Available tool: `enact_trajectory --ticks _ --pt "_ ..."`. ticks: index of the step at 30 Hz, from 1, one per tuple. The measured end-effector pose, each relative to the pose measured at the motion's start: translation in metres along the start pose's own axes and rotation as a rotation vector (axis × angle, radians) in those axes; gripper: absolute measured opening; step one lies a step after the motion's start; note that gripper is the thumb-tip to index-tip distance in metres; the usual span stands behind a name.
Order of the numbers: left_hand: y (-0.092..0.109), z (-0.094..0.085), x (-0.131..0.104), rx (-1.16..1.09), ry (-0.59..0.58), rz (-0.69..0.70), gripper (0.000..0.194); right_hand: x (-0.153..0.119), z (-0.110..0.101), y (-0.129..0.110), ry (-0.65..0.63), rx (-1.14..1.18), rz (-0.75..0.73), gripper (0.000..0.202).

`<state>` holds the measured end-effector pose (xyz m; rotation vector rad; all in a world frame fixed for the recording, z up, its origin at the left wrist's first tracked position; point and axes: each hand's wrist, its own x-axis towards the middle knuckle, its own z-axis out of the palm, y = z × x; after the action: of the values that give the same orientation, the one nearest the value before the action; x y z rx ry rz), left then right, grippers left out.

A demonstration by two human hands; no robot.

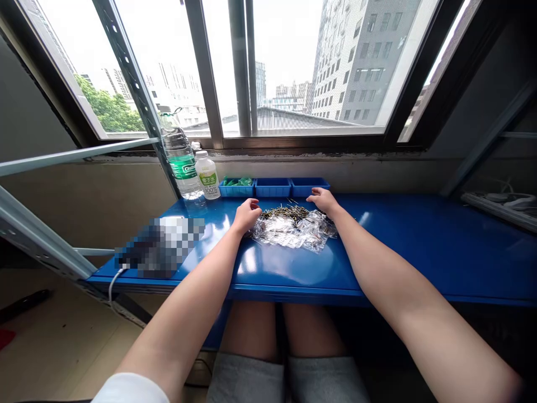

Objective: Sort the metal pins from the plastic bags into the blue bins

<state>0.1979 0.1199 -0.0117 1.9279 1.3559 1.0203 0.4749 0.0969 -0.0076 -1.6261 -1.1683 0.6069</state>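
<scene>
A heap of small dark and brass-coloured screw-like pieces (289, 212) lies on the blue table, with a pile of crinkled clear plastic bags (279, 232) in front of it. At the heap's left edge, my left hand (246, 215) rests with loosely curved fingers, and nothing shows in them. My right hand (324, 200) is behind the right side of the heap, fingers apart and pointing left. No held object shows in it. A few loose pieces lie between the hands, near the bins.
Three blue bins stand in a row at the back: the left bin (237, 191) holds green material, beside the middle bin (273, 192) and right bin (308, 182). A large water bottle (183, 168) and white bottle (207, 176) stand left. A pixelated object (163, 246) lies front left.
</scene>
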Motion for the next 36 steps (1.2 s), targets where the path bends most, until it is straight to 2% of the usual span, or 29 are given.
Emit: enact_trajectory --ticks 9,16,18,20,23,27,29,32,34,36 --pt "-0.004 0.001 0.004 -0.002 -0.001 0.016 0.039 -0.001 0.0 0.0 -0.018 -0.135 -0.04 0.067" --pt "0.001 0.0 0.002 0.058 0.06 -0.045 0.037 -0.027 0.002 -0.019 0.03 -0.559 -0.173 0.05" --pt "0.001 -0.001 0.006 0.06 0.089 -0.087 0.038 -0.036 0.007 -0.027 0.038 -0.689 -0.123 0.047" --pt "-0.001 -0.002 0.014 0.051 0.084 -0.169 0.044 -0.043 0.013 -0.031 0.02 -0.781 -0.057 0.051" --pt "-0.003 -0.005 0.033 0.124 0.027 -0.29 0.055 -0.048 0.016 -0.033 -0.093 -0.863 -0.015 0.062" --pt "-0.002 -0.012 0.051 0.298 -0.045 -0.308 0.059 -0.049 0.013 -0.036 -0.175 -0.883 0.002 0.076" --pt "-0.004 -0.015 0.054 0.37 -0.015 -0.27 0.059 -0.049 0.01 -0.038 -0.222 -0.896 0.016 0.082" --pt "-0.011 -0.021 0.055 0.474 0.121 -0.182 0.058 -0.049 0.006 -0.037 -0.244 -0.888 -0.008 0.085" --pt "-0.017 -0.025 0.057 0.484 0.181 -0.189 0.066 -0.049 0.003 -0.033 -0.233 -0.867 -0.029 0.084" --pt "-0.022 -0.03 0.062 0.452 0.189 -0.235 0.083 -0.05 0.001 -0.028 -0.22 -0.858 -0.035 0.081"
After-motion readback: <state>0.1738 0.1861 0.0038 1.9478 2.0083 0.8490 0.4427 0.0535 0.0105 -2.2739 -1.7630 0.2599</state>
